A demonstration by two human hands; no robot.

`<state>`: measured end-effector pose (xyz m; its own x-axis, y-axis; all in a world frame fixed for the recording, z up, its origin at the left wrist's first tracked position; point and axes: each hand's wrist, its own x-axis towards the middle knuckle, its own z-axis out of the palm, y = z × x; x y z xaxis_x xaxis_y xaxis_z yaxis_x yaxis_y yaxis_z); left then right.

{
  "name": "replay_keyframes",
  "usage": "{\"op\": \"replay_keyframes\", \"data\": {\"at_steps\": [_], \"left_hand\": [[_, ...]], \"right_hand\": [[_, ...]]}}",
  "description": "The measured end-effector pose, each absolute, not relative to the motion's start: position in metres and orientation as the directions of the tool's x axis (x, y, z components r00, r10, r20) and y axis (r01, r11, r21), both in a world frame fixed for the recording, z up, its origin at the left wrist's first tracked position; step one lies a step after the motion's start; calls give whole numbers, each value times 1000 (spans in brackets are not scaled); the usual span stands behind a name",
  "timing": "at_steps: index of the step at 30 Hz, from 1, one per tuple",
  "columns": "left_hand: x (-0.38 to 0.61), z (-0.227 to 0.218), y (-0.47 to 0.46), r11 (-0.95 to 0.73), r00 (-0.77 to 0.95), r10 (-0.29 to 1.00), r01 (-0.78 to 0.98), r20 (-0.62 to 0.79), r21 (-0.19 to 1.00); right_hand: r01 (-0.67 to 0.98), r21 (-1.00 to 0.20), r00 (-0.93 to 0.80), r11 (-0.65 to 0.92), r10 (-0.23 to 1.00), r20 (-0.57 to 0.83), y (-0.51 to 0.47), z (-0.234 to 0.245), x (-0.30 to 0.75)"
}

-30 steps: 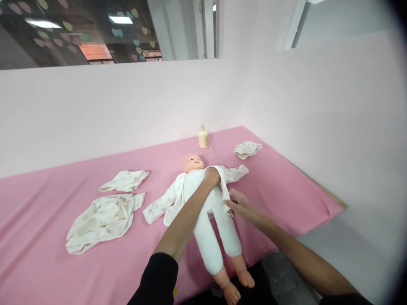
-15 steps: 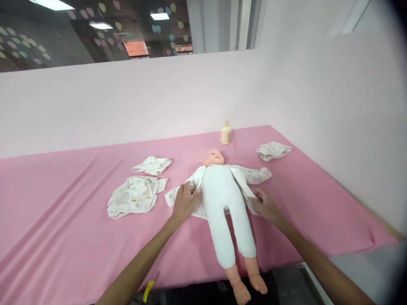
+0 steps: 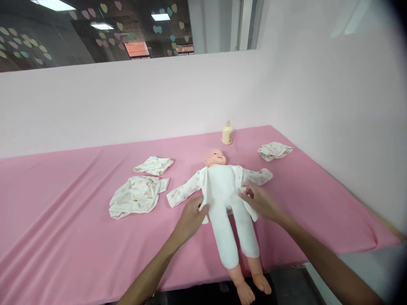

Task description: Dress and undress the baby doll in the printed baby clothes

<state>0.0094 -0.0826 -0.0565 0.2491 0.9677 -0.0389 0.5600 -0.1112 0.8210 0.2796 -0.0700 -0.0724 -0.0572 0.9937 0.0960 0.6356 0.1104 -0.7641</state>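
A baby doll (image 3: 222, 186) with a white cloth body lies on its back, its feet hanging over the near edge of the table. It wears a white patterned baby shirt (image 3: 187, 189), whose front lies open with both sleeves spread outward. My left hand (image 3: 192, 214) is closed on the shirt's front flap at the doll's side, by the hip. On the other side, my right hand (image 3: 257, 199) pinches the opposite flap near the doll's waist. The fingertips of both hands partly hide the cloth they grip.
A pink sheet (image 3: 79, 237) covers the table. Two patterned white garments, a folded one (image 3: 154, 165) and a rumpled one (image 3: 138, 197), lie left. A cream pump bottle (image 3: 227, 133) stands behind the doll's head. Another folded cloth (image 3: 275, 151) lies right, near the white wall (image 3: 333, 106).
Both flaps have been drawn inward over the doll's sides. My left hand has moved right and nearer to me; my right hand has moved left and slightly up.
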Motion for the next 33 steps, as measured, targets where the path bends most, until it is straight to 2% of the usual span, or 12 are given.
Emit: {"op": "replay_keyframes", "data": {"at_steps": [3, 4, 6, 8, 11, 14, 17, 21, 25, 28, 30, 33], "left_hand": [[17, -46, -75, -164, 408, 911, 490, -59, 856], [18, -45, -66, -125, 383, 921, 466, -72, 876], [20, -49, -41, 36, 200, 972, 387, -122, 921], [22, -57, -13, 190, 56, 976, 241, -209, 952], [25, -69, 19, 267, 0, 963, 122, -269, 956], [31, -75, 37, 241, 0, 970, 160, -245, 957], [43, -72, 51, 166, 3, 986, 182, -170, 969], [64, -62, 66, -30, 55, 998, 221, 18, 975], [74, -59, 72, -249, 198, 960, 298, 196, 921], [72, -61, 70, -223, 252, 956, 302, 148, 927], [70, -61, 68, -152, 203, 976, 352, 83, 924], [69, -57, 63, -83, 104, 994, 513, 35, 854]], "right_hand": [[676, -736, 134, -20, 986, 96, -32, -70, 287], [652, -757, 153, -52, 986, 65, -20, -69, 286], [575, -813, 130, -89, 991, -17, 0, -69, 281], [508, -854, 111, -109, 992, -60, 14, -71, 274], [463, -880, 157, -110, 987, -41, 25, -78, 267], [441, -894, 138, -77, 990, -17, 37, -83, 263], [420, -908, 119, 10, 991, 65, 57, -79, 254], [389, -911, 64, 138, 982, 176, 81, -64, 230], [354, -919, -62, 171, 985, 159, 85, -54, 220], [333, -930, -167, 159, 980, 108, 78, -51, 231], [330, -930, -220, 159, 971, 87, 74, -48, 240], [362, -917, -251, 171, 965, 81, 70, -44, 249]]}}
